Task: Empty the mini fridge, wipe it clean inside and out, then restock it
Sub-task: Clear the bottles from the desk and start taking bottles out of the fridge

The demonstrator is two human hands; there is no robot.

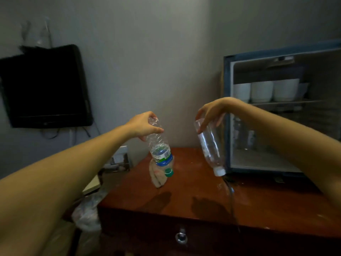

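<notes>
Over the wooden table (184,209) beside the open mini fridge (227,80), the left hand (142,126) grips a labelled bottle (161,150) and the right hand (212,111) a clear bottle (210,145), both cap-down; best, it seems, righted and stood clear of the cloth (156,177).

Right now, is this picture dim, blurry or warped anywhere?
Head view: dim overall, darker toward the corners; soft throughout, with the mini fridge shelves smeared; the wide lens stretches the frame edges and tilts the fridge top; two soft shadows fall on the wooden tabletop under the green-capped bottle in the left hand and the white-capped bottle in the right hand.
</notes>
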